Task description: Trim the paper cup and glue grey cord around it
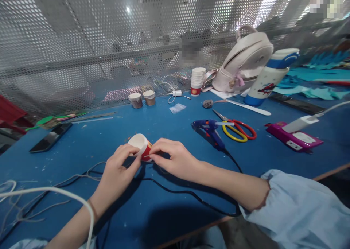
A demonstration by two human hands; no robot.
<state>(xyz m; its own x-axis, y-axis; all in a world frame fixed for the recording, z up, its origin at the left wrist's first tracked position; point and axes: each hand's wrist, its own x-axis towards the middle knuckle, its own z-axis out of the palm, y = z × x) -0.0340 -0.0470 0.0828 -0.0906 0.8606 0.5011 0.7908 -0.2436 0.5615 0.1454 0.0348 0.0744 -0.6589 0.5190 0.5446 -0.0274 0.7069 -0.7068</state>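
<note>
A small red and white paper cup (142, 145) lies tilted on its side over the blue table (164, 212), its white base facing up and left. My left hand (117, 172) grips it from the left with curled fingers. My right hand (172, 157) pinches its red side from the right, fingers pressed together. Thin beige cord (90, 170) trails on the table left of my hands. A black cable (191, 195) runs under my right forearm.
A blue glue gun (209, 129) and red-and-yellow scissors (237, 129) lie right of the hands. Behind stand a stack of paper cups (197, 80), two cord-wrapped cups (142, 98), a bottle (269, 77) and a bag (246, 59). A phone (50, 136) lies left, a purple device (294, 136) right.
</note>
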